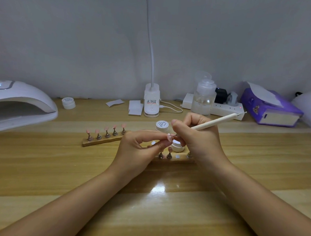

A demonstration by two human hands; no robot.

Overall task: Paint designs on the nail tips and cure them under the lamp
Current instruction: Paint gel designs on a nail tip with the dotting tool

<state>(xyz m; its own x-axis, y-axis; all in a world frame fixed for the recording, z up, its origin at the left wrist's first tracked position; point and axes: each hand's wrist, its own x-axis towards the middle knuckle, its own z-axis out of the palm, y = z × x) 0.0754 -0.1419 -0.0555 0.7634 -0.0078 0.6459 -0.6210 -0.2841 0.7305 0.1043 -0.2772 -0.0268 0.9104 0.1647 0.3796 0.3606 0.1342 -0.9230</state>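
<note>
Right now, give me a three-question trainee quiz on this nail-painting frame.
1. True or false: the curing lamp sits at the table's left edge.
2. How many pink tips stand on the far wooden holder?
3. The right hand grips: A) white pen, B) pump bottle, C) jar.

Key: 1 true; 2 five; 3 A. The left hand pinches the nail tip being painted.

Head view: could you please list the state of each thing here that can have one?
Left hand: pinching a nail tip.
Right hand: gripping the pen tool, point at the tip.
Far strip: five stands, all bearing pink tips.
Near strip: two bare spots show.
Jar by the hands: open.
Jar near the lamp: lidded.
Curing lamp: nothing visible inside.
</note>
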